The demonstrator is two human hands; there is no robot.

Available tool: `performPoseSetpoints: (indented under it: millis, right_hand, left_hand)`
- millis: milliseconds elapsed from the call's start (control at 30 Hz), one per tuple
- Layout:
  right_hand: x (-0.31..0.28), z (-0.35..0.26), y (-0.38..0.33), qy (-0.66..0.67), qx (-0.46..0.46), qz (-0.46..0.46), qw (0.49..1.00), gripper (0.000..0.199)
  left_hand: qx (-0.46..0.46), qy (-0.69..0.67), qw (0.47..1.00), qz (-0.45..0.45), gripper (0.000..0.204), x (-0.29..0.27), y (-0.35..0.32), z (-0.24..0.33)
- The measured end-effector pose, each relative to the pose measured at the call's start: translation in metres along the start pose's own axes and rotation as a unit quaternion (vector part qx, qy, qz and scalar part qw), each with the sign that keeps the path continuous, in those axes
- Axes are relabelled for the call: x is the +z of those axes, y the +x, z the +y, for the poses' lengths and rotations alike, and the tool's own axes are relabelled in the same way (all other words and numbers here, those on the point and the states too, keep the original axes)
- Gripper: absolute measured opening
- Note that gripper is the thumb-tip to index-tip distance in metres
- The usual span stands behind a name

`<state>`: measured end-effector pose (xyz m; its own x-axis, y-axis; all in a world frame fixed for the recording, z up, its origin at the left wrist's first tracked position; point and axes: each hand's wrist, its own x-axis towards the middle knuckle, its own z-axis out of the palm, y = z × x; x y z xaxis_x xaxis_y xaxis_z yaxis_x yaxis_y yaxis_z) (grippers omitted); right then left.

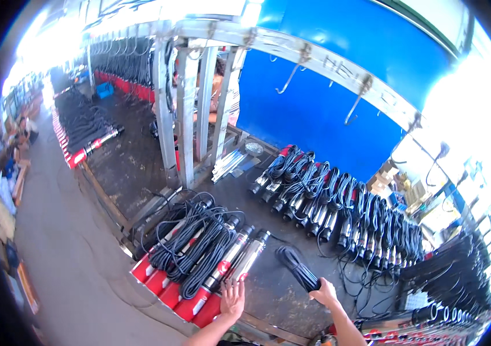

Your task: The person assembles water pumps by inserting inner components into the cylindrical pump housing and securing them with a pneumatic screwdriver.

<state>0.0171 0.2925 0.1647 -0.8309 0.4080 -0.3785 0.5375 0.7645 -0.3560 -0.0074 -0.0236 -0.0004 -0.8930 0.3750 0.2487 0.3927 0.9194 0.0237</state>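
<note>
My left hand (232, 297) lies with fingers spread on the nearest silver tube-shaped pump (252, 254), over its red lower end. This pump is the rightmost of several side by side at the table's near edge, with red ends and black caps. Coils of black cable (185, 254) rest on top of the other pumps in this group. Closed around the near end of a folded bundle of black cable (297, 266) is my right hand (325, 293). The bundle slants away to the left, above the dark tabletop; whether it touches the surface I cannot tell.
Behind stands a long row of pumps with cable bundles (320, 202). A metal frame (186, 115) rises from the table, its top beam carrying hooks (354, 106). Silver rods (229, 164) lie near its foot. More red-ended pumps (430, 331) sit at lower right.
</note>
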Motion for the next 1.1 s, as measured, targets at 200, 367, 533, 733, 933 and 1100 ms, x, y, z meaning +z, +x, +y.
performPoseSetpoints:
  millis: [200,367,533,733,933,1100]
  right_hand:
    - [-0.05,-0.101,-0.092,0.612,-0.127,-0.208,0.753,0.076]
    - [0.017,-0.152,-0.058,0.832,-0.129,-0.35,0.41,0.085]
    - [0.177,-0.18,-0.001,0.205,-0.123,0.019,0.971,0.087]
    - [0.177,-0.116,-0.094,0.105,-0.309,0.069,0.943,0.061]
    - [0.15,0.099,-0.165,0.007,-0.032,0.261,0.965,0.064]
    - [0.105,0.174,-0.225,-0.068,0.168,0.178,0.967,0.123]
  left_hand:
    - [-0.324,-0.756,0.514,-0.245,0.048,-0.028,0.042,0.061]
    - [-0.314,-0.913,0.166,-0.203,0.006,-0.126,0.098,-0.017]
    - [-0.324,-0.517,0.789,0.074,0.02,-0.045,0.039,-0.104]
    - [-0.27,-0.455,0.829,0.182,0.015,-0.131,-0.044,-0.076]
    - [-0.041,-0.545,0.824,-0.148,0.012,-0.113,-0.088,0.049]
    - [0.096,-0.624,0.724,-0.278,0.02,-0.151,-0.072,0.145]
